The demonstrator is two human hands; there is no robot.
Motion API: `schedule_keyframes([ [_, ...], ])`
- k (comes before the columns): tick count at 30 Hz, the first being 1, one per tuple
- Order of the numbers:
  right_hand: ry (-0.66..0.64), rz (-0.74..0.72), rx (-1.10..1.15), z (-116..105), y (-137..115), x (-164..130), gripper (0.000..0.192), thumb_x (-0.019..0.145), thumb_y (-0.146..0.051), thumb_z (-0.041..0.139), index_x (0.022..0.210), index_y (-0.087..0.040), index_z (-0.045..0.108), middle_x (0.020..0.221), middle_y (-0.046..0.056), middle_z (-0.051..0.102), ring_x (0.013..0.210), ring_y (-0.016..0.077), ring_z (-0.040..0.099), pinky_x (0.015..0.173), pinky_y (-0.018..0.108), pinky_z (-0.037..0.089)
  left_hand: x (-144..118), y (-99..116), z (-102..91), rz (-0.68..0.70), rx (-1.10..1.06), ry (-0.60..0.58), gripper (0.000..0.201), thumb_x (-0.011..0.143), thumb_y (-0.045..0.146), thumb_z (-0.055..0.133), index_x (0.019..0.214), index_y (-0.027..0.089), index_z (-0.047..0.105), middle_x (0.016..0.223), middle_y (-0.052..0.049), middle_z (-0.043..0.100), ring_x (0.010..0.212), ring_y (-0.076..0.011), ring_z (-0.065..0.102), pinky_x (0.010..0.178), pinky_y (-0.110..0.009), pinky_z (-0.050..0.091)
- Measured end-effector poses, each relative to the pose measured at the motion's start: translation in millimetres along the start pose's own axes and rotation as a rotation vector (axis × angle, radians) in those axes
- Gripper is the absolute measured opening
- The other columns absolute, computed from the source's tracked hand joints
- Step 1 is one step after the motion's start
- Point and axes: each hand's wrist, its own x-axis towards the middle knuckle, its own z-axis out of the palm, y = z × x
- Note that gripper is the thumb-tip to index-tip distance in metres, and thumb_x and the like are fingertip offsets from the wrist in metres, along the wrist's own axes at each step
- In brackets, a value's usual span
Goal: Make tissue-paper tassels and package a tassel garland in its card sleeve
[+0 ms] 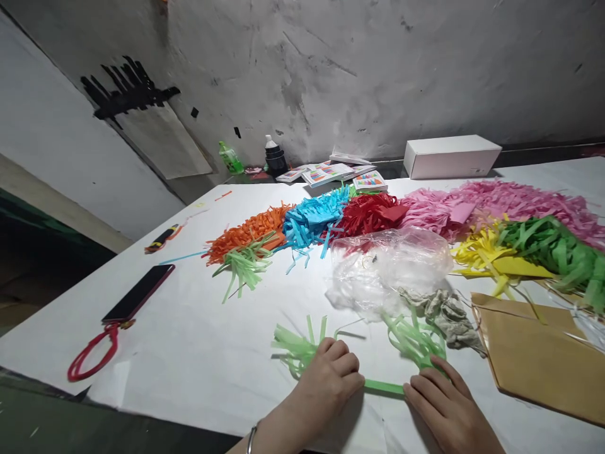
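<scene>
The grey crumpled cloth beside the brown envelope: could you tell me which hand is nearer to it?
Right. The right hand lies just below the grey cloth; the left hand is farther to its left.

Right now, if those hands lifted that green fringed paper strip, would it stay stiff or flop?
Probably flop: the green fringed strip looks thin and lies flat between the left hand and right hand. Its cut fringes already splay loosely, so they would likely dangle and tear easily.

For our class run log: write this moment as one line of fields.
left hand: holding green fringed paper strip | right hand: pinching the strip's other end | nearby: clear plastic bag, brown paper, phone
</scene>
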Motion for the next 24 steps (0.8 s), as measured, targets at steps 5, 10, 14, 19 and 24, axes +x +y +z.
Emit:
schedule_keyframes([
  [5, -0.086, 0.015, -0.053, -3.1, -2.5, -9.9, 0.028, 0.097, -0.008, 0.044, 0.108, -0.019, 0.067, 0.097, 0.005, 0.072, 0.097, 0.0209, 0.065, 0.113, 0.046, 0.030, -4.9, 7.6, -3.0, -0.053, -0.048, -0.021, 0.015, 0.091, 0.007, 0.058, 0.093, 0.021, 0.064, 0.083, -0.001, 0.067, 0.081, -0.0184, 0.053, 0.076, -0.036, 0.034],
  [10, 0.015, 0.299, 0.034, 7.6, -10.8, -9.2, 0.015, 0.095, -0.015, 0.055, 0.085, -0.023, 0.062, 0.085, 0.000, 0.066, 0.083, 0.0180, 0.065, 0.107, 0.044, 0.032, 1.8, 17.2, -5.1, -0.396, -0.231, -0.073, 0.014, 0.083, 0.007, 0.066, 0.076, 0.019, 0.062, 0.081, 0.000, 0.068, 0.085, -0.0202, 0.057, 0.079, -0.037, 0.036],
  [14, 0.012, 0.442, 0.001, 10.9, -13.5, -5.5, 0.020, 0.095, -0.020, 0.055, 0.075, -0.024, 0.057, 0.082, 0.000, 0.064, 0.079, 0.0197, 0.063, 0.096, 0.044, 0.034, 10.9, 17.7, -5.9, -0.544, -0.223, -0.128, 0.016, 0.078, 0.010, 0.071, 0.069, 0.019, 0.062, 0.077, 0.000, 0.067, 0.082, -0.0216, 0.057, 0.077, -0.038, 0.035],
  [19, 0.036, 0.271, 0.000, 10.5, -20.6, 10.4, 0.029, 0.099, -0.012, 0.040, 0.085, -0.023, 0.063, 0.083, 0.002, 0.066, 0.084, 0.0206, 0.060, 0.102, 0.046, 0.032, 15.4, 19.9, -5.9, -0.324, -0.018, -0.114, 0.017, 0.079, 0.006, 0.070, 0.073, 0.019, 0.062, 0.083, -0.001, 0.066, 0.083, -0.0213, 0.055, 0.081, -0.041, 0.033],
  [24, -0.010, 0.017, -0.089, 18.0, -22.1, 17.0, 0.033, 0.097, -0.005, 0.034, 0.097, -0.017, 0.065, 0.080, 0.004, 0.064, 0.082, 0.0195, 0.059, 0.104, 0.043, 0.034, 11.9, 27.9, 10.1, 0.061, 0.209, -0.078, 0.017, 0.088, 0.015, 0.067, 0.073, 0.018, 0.060, 0.077, -0.002, 0.062, 0.079, -0.0211, 0.053, 0.096, -0.049, 0.030],
])
